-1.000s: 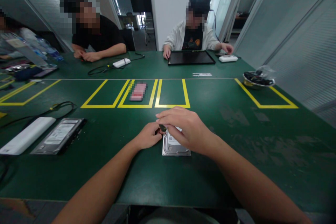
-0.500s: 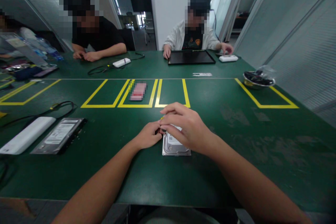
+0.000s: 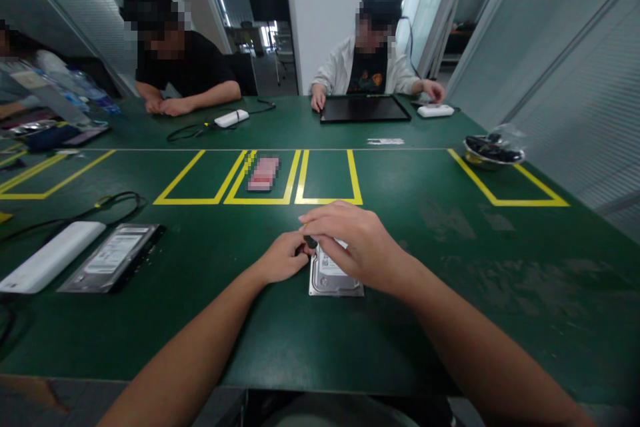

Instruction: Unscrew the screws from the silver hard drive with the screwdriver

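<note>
A silver hard drive [image 3: 334, 277] lies flat on the green table [image 3: 450, 293] in front of me. My right hand [image 3: 356, 241] arches over its far end, fingertips pinching a small dark object at the drive's top-left corner. My left hand [image 3: 283, 258] presses against the drive's left edge, fingers curled at that same corner. What the dark object is cannot be told; the hands hide the drive's far half.
A second hard drive [image 3: 113, 257] and a white bar-shaped device [image 3: 50, 257] with a black cable lie at left. Yellow tape boxes [image 3: 327, 199] mark the table's middle; a bowl [image 3: 493, 152] stands at right. Two people sit across, one behind a black tablet [image 3: 363, 109].
My right hand's fingers rose a little half a second ago and have come back down onto the drive's corner. My left hand and the drive have stayed put.
</note>
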### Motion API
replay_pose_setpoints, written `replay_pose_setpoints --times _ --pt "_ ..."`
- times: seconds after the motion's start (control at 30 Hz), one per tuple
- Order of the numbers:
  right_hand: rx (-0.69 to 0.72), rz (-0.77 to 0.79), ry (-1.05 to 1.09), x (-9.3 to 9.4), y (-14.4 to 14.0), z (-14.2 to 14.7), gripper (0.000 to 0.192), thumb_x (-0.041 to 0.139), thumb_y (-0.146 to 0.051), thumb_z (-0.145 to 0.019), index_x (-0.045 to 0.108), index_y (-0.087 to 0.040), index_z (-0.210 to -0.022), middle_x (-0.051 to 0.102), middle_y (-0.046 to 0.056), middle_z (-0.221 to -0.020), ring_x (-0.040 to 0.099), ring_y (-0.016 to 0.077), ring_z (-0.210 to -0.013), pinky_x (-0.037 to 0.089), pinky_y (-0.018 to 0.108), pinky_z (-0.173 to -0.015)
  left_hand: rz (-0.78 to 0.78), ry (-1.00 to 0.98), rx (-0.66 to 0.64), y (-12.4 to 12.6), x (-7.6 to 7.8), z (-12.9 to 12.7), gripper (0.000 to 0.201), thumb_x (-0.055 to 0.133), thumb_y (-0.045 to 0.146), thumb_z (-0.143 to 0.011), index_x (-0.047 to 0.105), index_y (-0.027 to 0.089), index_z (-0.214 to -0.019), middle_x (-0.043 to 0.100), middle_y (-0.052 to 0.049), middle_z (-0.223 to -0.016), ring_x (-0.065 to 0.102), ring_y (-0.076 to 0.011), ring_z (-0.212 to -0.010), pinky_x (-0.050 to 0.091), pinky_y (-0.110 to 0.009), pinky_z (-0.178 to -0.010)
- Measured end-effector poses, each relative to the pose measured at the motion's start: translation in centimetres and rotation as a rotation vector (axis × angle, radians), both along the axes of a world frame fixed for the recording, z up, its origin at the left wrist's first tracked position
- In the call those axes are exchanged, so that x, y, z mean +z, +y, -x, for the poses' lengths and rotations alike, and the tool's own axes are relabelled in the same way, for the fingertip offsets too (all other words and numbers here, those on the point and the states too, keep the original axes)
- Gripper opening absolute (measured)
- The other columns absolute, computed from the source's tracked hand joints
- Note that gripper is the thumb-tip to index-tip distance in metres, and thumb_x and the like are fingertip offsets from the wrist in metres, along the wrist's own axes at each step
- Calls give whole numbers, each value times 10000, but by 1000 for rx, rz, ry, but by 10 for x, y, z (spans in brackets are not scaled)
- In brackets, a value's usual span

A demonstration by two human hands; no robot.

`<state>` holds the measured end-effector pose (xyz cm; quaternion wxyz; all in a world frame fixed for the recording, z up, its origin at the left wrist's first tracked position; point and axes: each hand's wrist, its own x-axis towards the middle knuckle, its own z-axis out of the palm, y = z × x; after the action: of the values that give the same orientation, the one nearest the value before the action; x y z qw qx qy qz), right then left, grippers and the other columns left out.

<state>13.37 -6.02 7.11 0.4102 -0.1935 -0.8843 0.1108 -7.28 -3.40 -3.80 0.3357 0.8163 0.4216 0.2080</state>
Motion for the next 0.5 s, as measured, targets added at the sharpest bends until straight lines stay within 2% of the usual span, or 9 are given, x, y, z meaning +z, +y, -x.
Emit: replay_pose_setpoints --times 0.17,0.5 --pt "24 35 2 1 -1 -1 266 485 -50 -879 670 -147 -1043 728 111 -1131 667 179 -1083 526 392 -948 -5 3 5 -1 2 -1 192 526 142 -759 661 151 -896 679 -35 -861 628 -215 -855 508 -317 -799" --pt "2 12 -13 4 -4 -1 261 492 -68 -879 686 -123 -1045 708 140 -1122 655 201 -1050 544 403 -905 -58 -13 7 -3 4 -1 267 542 151 -788 641 140 -1035 688 -59 -976 609 -255 -1052 493 -353 -905"
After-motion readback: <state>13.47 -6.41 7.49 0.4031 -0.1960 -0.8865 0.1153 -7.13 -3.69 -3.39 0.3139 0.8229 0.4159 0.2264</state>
